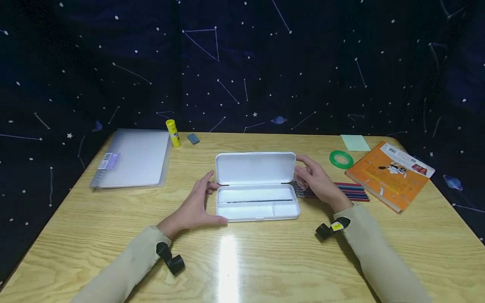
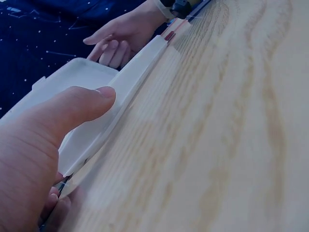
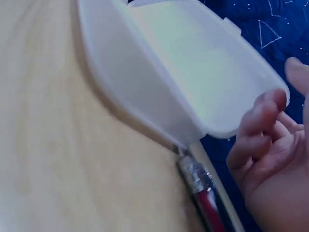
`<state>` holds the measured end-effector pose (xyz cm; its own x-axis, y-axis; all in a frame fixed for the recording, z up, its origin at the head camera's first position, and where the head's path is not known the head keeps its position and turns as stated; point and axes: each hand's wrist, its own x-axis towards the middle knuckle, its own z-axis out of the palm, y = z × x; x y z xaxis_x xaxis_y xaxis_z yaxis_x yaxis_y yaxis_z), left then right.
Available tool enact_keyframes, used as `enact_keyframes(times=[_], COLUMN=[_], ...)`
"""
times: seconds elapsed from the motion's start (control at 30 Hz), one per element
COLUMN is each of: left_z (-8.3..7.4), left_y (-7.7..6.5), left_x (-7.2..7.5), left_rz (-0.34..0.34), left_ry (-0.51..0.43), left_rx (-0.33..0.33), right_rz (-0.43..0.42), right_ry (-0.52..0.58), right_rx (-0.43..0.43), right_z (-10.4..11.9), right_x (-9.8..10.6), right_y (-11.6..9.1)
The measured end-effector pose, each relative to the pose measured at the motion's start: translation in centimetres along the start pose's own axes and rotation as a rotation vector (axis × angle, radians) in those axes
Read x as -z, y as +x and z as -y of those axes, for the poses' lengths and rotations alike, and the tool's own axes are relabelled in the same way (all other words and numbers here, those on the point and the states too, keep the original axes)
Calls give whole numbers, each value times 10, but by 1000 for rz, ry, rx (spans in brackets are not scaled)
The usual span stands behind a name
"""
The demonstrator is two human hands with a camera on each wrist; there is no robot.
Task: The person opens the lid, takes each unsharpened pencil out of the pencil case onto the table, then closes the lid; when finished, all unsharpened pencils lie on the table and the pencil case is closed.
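A white pencil case [image 1: 246, 213] lies on the table with its lid [image 1: 255, 168] raised at the back. Inside its base, a thin dark line runs lengthwise, and a low divider marks off a small front-right compartment. My left hand [image 1: 191, 210] holds the case's left end, thumb at the front corner and fingers toward the hinge side. In the left wrist view its thumb [image 2: 91, 104] overlaps the front wall. My right hand [image 1: 318, 183] is at the lid's right edge, fingers loosely bent beside it. Partly under that hand lie several pencils [image 1: 354, 194], their near ends close to the case.
At the left lies a clear binder [image 1: 140, 158], with a yellow glue stick [image 1: 173, 134] and a grey-blue eraser [image 1: 193, 139] beside it. Farther right are green tape [image 1: 334, 160], pale sticky notes [image 1: 355, 143] and an orange book [image 1: 390, 181]. A dark star-patterned cloth [image 1: 242, 63] hangs behind the table.
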<state>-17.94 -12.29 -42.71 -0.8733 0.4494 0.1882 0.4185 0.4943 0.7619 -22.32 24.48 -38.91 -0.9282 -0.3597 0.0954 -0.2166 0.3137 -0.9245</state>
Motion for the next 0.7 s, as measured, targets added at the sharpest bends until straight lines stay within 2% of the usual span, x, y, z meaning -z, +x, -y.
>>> enact_keyframes(times=[0.1, 0.2, 0.27, 0.4, 0.5, 0.6, 0.7], left_z=[0, 0, 0, 0, -2, -3, -4], left_y=[-2, -4, -3, -2, 0, 0, -1], left_x=[0, 0, 0, 1, 1, 1, 0], left_rz=[11, 19, 11, 3, 10, 5, -2], left_ry=[1, 1, -2, -7, 6, 20, 25], left_rx=[25, 35, 36, 32, 27, 29, 24], right_rz=[58, 104, 101, 103, 123, 111, 86], right_ry=[148, 179, 106, -112, -157, -47, 151], right_rx=[27, 42, 32, -2, -18, -2, 76], right_z=[-3, -4, -2, 1, 4, 7, 8], right_x=[-2, -1, 0, 0, 3, 3, 3], right_y=[-7, -17, -23, -36, -41, -44, -46])
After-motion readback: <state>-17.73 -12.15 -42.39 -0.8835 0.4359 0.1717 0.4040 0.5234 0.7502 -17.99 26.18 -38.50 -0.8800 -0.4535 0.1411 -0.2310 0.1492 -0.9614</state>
